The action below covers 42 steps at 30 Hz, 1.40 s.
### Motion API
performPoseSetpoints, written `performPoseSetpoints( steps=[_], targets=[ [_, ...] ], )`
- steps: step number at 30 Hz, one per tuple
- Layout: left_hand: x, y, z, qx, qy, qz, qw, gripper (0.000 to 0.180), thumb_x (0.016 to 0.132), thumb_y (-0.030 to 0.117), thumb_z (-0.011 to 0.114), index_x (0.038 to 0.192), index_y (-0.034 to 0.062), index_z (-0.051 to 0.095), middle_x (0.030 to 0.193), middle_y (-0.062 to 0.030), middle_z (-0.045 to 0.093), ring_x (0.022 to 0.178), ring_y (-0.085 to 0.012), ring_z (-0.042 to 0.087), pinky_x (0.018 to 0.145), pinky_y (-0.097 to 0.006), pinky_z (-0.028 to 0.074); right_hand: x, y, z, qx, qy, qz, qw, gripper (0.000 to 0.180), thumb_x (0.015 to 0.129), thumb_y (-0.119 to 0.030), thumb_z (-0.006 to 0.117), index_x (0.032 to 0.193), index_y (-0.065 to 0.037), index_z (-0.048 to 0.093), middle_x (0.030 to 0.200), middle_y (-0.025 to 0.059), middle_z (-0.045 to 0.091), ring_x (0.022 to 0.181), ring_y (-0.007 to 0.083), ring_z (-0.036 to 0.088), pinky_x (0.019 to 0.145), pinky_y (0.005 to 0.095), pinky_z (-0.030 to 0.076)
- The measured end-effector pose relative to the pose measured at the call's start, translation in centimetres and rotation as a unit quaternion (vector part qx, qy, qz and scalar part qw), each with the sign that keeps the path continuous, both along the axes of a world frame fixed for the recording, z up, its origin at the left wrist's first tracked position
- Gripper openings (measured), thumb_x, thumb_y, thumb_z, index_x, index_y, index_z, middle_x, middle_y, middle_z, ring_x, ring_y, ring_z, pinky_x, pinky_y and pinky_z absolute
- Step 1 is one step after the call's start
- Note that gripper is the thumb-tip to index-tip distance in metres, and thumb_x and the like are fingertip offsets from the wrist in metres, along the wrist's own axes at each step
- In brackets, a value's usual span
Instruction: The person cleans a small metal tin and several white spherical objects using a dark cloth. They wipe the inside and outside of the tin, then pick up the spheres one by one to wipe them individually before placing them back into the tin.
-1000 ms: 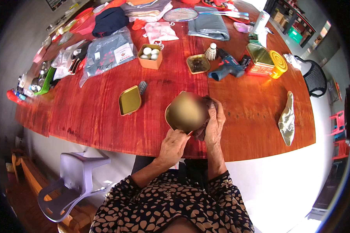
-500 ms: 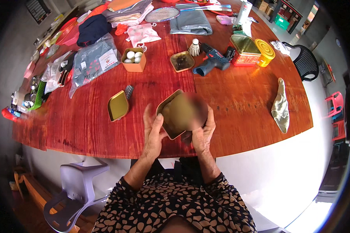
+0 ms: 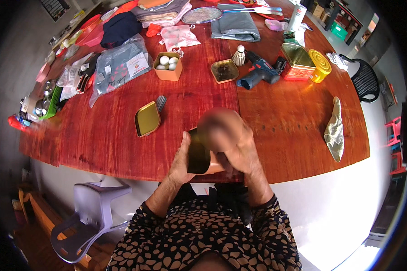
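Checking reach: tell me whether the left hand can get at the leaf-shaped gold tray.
Likely yes: nothing stands between the left hand and the gold tray, though the hand would first need to leave the tin.

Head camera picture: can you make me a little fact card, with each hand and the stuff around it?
Left hand: holding a tilted tin by its left side
Right hand: at the tin's right side, fingers blurred
By the right hand: a dark, cloth-like thing
Left of the tin: a shallow gold lid
Farther back: orange box with white egg-shaped things, shuttlecock, blue drill
Table: reddish-brown
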State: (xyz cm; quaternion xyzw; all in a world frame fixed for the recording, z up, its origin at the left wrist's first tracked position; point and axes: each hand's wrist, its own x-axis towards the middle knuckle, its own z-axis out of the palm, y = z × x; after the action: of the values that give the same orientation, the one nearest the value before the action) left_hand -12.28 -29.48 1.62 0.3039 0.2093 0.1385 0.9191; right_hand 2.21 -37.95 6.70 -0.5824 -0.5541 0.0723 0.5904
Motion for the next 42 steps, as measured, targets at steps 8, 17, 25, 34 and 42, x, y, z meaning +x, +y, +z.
performPoseSetpoints(
  steps=[8,17,25,34,42],
  targets=[
    [-0.6,0.8,-1.3,-0.014,-0.012,0.032,0.999,0.073,0.091,0.067,0.031,0.131,0.0082,0.045,0.119,-0.0089,0.056,0.104,-0.0244,0.059,0.081,-0.042,0.054,-0.4,1.6,0.0,-0.073,0.072,-0.018,0.995,0.031,0.096,-0.027,0.048,0.106,0.000,0.058,0.098,0.0195,0.061,0.086,0.0339,0.061,0.075,0.0390,0.048],
    [1.6,-0.7,-0.5,-0.141,-0.118,0.092,0.979,0.066,0.095,0.059,0.030,0.142,0.0125,0.033,0.139,-0.0076,0.044,0.129,-0.0264,0.042,0.107,-0.041,0.037,-5.1,-0.7,-4.0,0.023,-0.175,-0.168,0.970,0.040,0.089,-0.025,0.052,0.122,-0.003,0.049,0.127,0.0180,0.048,0.119,0.0348,0.045,0.101,0.0510,0.031],
    [2.0,-1.7,-0.8,-0.077,0.033,0.108,0.991,0.072,0.091,0.068,0.027,0.138,0.0156,0.039,0.129,-0.0035,0.052,0.112,-0.0237,0.052,0.090,-0.041,0.046,0.3,2.6,-0.8,-0.091,0.142,-0.138,0.976,0.032,0.096,-0.027,0.046,0.104,0.003,0.057,0.093,0.0234,0.061,0.087,0.0413,0.058,0.075,0.0438,0.047],
    [3.2,-1.1,0.7,-0.017,-0.103,0.183,0.977,0.077,0.090,0.071,0.023,0.138,0.0135,0.040,0.134,-0.0079,0.049,0.122,-0.0280,0.049,0.103,-0.044,0.040,-6.1,0.5,-4.9,-0.047,-0.176,-0.166,0.969,0.049,0.088,-0.031,0.054,0.130,-0.006,0.045,0.140,0.0192,0.036,0.131,0.0364,0.032,0.105,0.0500,0.024],
    [1.6,-0.9,-2.0,-0.146,-0.256,0.048,0.954,0.062,0.095,0.057,0.033,0.140,0.0131,0.040,0.139,-0.0075,0.045,0.127,-0.0274,0.044,0.109,-0.043,0.033,-6.2,-0.9,-6.6,-0.003,-0.212,-0.192,0.958,0.043,0.084,-0.029,0.057,0.122,-0.009,0.052,0.142,0.0120,0.040,0.131,0.0334,0.036,0.100,0.0456,0.027]
  ],
)
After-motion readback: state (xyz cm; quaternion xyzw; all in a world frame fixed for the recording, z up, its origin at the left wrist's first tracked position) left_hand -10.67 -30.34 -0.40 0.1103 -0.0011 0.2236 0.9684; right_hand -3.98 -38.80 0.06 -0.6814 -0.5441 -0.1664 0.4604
